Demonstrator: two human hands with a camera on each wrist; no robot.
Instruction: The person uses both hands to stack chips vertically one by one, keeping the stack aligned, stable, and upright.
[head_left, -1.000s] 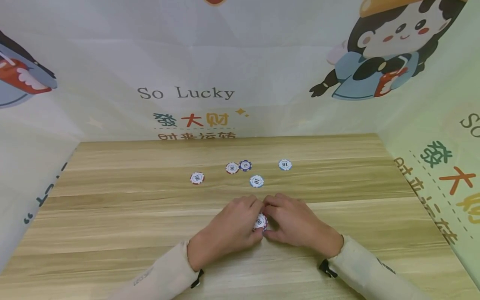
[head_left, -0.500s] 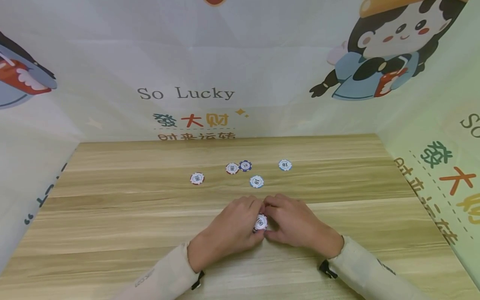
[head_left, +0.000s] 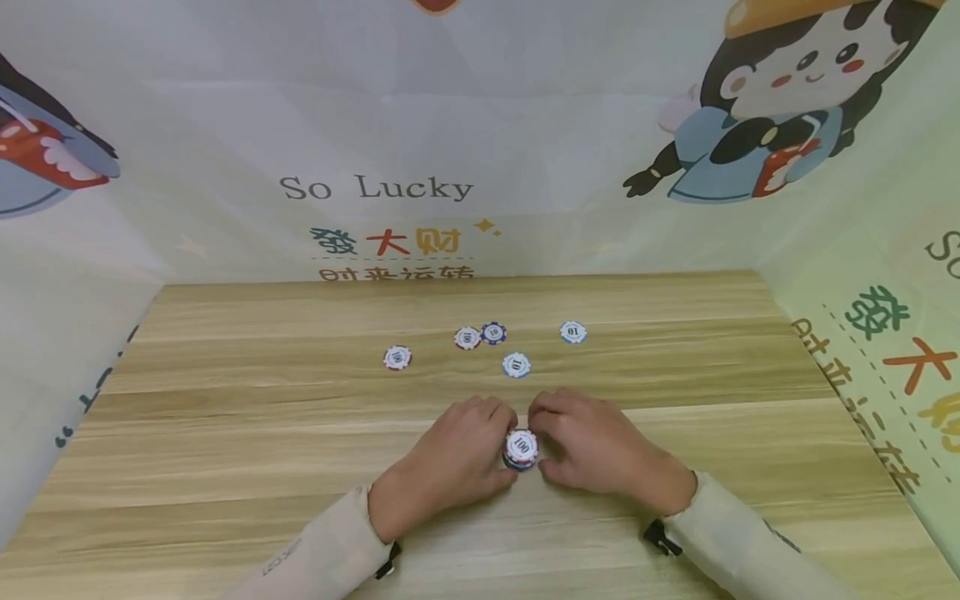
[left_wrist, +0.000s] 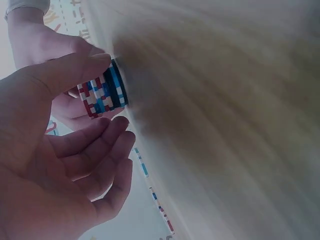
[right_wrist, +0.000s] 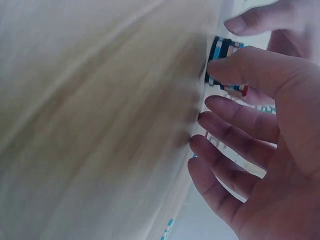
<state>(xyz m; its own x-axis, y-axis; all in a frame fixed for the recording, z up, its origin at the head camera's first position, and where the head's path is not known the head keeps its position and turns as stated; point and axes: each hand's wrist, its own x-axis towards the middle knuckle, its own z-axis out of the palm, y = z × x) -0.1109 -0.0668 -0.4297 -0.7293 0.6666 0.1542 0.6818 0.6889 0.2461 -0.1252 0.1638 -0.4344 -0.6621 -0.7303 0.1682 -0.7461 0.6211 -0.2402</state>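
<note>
Wooden surface (head_left: pixel 225 467) is bearing chip stack (head_left: pixel 521 447)
Left hand (head_left: pixel 456 450) and right hand (head_left: pixel 600 442) are flanking it, grips loosely spread, presumably guarding alignment

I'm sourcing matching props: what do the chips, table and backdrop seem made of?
Chips: probably hard plastic or clay composite, dull, crisp colored rim blocks. Table: wood or wood-look laminate, low sheen, showing streaky grain. Backdrop: likely printed fabric, matte, faintly creased.

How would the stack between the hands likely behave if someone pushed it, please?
The stack, pushed near its top, would probably come apart, since it is separate chips with nothing visible binding them. Pushed low, it might slide, as the tabletop looks flat. Bending seems unlikely, because the chips look like firm discs.
</note>
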